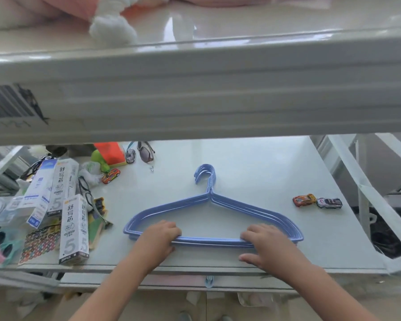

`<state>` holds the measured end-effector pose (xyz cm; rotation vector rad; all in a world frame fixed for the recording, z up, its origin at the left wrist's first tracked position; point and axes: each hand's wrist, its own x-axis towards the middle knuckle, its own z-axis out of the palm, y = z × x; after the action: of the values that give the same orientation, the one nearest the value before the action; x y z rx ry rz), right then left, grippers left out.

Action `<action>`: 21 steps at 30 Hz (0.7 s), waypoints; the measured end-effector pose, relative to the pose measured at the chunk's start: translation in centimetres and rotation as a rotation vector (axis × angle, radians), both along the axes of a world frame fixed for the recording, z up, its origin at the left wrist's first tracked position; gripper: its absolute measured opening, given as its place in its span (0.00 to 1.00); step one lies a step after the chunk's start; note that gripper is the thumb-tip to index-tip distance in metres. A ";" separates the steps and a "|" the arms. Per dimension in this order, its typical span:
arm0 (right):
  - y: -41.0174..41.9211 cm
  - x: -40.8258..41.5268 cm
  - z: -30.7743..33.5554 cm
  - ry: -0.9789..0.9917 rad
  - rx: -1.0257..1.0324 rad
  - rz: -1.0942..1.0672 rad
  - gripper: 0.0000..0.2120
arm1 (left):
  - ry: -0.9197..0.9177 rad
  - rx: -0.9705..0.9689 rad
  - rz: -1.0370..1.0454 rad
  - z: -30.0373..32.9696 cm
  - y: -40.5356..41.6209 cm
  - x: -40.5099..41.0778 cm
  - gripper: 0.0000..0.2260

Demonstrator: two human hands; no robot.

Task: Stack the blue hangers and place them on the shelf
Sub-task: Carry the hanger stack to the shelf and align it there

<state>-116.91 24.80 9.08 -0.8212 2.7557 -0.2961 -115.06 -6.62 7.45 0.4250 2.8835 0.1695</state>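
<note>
A stack of blue hangers point(236, 208) lies flat on the pale shelf point(252, 163), hooks pointing away from me. My left hand point(159, 237) curls over the bottom bar near its left end, fingers wrapped on it. My right hand point(263, 243) rests on the same bar toward the right end, fingers over the bar and thumb on the near side. The bar's middle shows between the two hands.
Boxes of pen refills point(73, 228), stickers, glasses and toy cars point(111, 175) crowd the shelf's left side. Sunglasses point(145, 151) lie at the back. Two toy cars point(317, 200) sit at the right. An upper shelf beam point(195, 93) hangs overhead.
</note>
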 end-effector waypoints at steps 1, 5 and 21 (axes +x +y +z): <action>-0.9 -0.2 -0.3 0.015 0.022 0.003 0.22 | -0.043 -0.022 0.022 0.0 0.4 -0.4 0.09; -2.6 -1.5 -0.7 -0.057 0.055 -0.051 0.11 | -0.144 0.016 0.091 -0.2 0.9 -1.6 0.04; -4.2 -2.2 0.3 -0.213 -0.157 -0.144 0.12 | -0.289 0.103 0.012 1.5 2.3 -2.8 0.08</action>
<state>-119.10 20.56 9.34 -0.5879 2.6184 -0.5977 -117.87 -4.37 8.98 0.3669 2.6018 0.3519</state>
